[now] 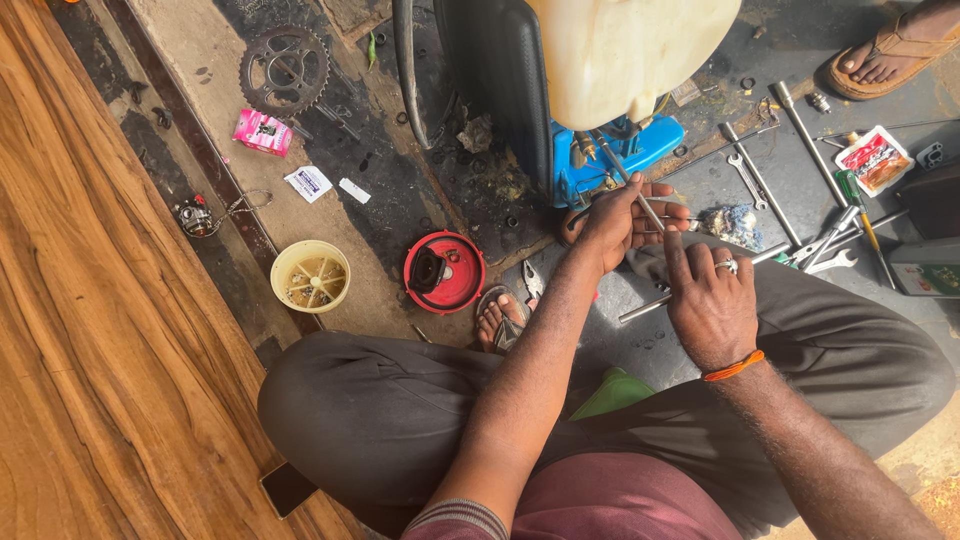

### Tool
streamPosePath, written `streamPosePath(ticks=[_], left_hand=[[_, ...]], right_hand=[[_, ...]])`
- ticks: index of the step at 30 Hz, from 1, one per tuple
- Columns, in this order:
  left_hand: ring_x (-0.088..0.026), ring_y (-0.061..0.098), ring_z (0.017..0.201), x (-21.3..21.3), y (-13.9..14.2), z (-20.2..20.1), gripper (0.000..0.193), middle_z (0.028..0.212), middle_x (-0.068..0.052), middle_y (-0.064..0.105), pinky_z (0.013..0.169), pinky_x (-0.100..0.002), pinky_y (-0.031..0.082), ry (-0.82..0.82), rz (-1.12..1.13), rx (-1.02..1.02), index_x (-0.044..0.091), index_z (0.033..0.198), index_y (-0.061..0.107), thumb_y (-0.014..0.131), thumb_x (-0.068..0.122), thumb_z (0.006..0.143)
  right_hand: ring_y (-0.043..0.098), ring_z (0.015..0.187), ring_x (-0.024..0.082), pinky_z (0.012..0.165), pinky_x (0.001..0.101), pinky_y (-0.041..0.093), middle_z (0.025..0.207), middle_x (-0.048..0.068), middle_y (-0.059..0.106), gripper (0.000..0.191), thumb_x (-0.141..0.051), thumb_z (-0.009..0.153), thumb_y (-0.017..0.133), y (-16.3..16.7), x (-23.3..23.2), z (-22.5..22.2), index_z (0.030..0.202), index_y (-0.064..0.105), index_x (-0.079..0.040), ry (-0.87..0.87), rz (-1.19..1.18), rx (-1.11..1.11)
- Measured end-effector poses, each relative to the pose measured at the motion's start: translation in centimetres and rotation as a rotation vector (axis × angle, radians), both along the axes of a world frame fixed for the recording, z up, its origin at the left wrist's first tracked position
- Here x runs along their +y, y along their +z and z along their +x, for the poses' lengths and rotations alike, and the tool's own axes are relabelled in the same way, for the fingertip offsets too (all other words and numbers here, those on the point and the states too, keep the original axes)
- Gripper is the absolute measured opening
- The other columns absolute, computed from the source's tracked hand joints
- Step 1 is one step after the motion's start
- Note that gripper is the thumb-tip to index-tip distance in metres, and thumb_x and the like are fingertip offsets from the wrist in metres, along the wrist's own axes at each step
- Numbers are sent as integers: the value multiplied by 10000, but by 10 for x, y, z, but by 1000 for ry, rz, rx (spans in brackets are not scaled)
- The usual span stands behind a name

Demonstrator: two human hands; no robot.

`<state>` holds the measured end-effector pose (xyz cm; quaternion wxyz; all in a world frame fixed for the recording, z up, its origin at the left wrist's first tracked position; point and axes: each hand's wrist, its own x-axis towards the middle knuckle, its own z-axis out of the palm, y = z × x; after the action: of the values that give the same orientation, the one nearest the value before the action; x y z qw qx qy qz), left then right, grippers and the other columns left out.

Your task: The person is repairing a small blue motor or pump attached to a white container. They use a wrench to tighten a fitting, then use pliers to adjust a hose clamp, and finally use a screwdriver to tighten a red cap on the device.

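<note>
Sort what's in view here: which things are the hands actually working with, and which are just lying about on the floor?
In hand:
- left hand grips a thin metal rod
- right hand beside it, fingertips at the rod
- blue machine base the rod points into

Lying about:
- red cap
- yellow strainer cup
- sprocket
- pink packet
- spanners
- pliers

Seated cross-legged, the person stretches both forearms forward over the knees. The left hand (625,222) is curled, fingers pinched closed with the thumb up on top. The right hand (712,300) lies back-up just beside it (a ring on one finger, an orange band at the wrist), index finger extended forward.
</note>
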<state>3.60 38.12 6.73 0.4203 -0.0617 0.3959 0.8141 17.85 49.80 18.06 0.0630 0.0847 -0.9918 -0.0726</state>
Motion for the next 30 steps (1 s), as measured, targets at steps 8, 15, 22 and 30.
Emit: streamPosePath(ticks=[8,15,22,30], left_hand=[[-273,746,936,7,-4,3,552,1037,-177,744,804,-401,616,49,17,-2,33,1241,571,233,461,1153],[-242,748,934,1,-14,1,602,1061,-170,741,810,-361,613,47,121,-5,43,1332,594,254,502,1143],[-269,692,865,27,-20,23,405,1063,-205,746,710,-410,580,3,283,-151,129,1031,550,375,469,1165],[-429,723,1009,31,-18,23,405,950,-188,716,860,-527,609,54,231,-124,102,937,490,348,399,1172]], right_hand=[[643,1008,251,936,440,453,1050,80,615,606,-209,924,655,10,11,-8,1512,540,-121,24,-90,7],[658,1023,271,974,465,475,1083,86,626,506,-223,970,624,2,-3,-8,1465,564,-143,16,-100,61],[644,926,250,850,451,523,1015,134,644,754,-616,1037,254,35,-2,-14,1352,497,23,-853,-1952,-545],[590,768,196,693,360,493,926,133,687,611,-126,1038,478,21,56,18,1647,459,-95,-559,-1353,-379]])
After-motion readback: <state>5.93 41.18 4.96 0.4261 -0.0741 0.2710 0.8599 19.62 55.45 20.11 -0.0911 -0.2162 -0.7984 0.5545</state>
